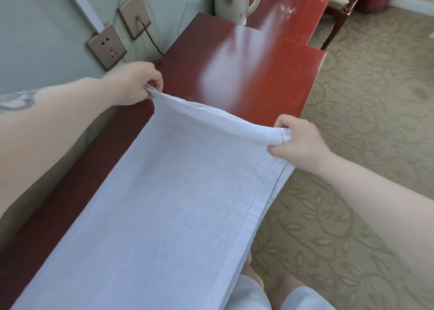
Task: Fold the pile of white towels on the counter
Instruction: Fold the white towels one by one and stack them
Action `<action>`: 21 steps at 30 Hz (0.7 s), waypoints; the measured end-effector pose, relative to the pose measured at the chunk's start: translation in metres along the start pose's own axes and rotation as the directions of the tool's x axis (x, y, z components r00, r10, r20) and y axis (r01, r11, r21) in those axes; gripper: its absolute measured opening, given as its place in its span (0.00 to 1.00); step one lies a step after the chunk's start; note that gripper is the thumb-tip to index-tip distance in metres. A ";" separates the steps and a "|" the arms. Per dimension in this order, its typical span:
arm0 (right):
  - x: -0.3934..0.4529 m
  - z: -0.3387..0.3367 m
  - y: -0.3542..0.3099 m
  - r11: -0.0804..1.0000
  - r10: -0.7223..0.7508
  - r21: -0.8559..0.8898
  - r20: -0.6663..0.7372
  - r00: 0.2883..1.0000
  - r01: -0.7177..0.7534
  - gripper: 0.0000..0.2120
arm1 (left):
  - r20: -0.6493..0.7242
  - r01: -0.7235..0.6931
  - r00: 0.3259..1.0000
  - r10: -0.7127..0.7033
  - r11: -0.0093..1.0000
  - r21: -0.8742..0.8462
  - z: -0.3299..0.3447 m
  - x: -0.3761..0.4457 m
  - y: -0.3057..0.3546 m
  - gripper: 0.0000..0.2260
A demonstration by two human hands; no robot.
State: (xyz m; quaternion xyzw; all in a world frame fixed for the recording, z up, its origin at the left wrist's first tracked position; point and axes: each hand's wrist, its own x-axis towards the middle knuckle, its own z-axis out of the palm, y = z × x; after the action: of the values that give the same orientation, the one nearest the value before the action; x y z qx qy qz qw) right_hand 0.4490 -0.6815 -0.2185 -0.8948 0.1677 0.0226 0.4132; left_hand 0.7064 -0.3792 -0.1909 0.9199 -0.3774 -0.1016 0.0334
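Nearest us, the white terry-cloth towel lies stretched lengthwise along the glossy red-brown wooden bench, its hemmed right side hanging just over the bench's right edge, and its far end is lifted. There the right hand has its grip pinched on the far right corner, while the left hand pinches the far left corner near the wall-side edge. This looks like a lengthwise fold under way, so the next move calls for carrying both corners level towards the near end and matching the edges; beyond, a cream electric kettle stands at the far wall-side corner.
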 end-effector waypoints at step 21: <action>-0.200 0.130 -0.026 0.690 -0.639 -0.276 0.204 0.742 0.670 0.21 | -0.071 -0.165 0.978 0.194 0.943 0.289 0.063 -0.255 0.011 0.20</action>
State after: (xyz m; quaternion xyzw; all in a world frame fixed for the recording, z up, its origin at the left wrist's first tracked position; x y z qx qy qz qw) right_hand 0.2813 -0.5121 -0.2486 -0.9496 -0.1877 -0.0572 0.2446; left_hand 0.5084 -0.2069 -0.2100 0.8809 -0.4682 0.0022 -0.0699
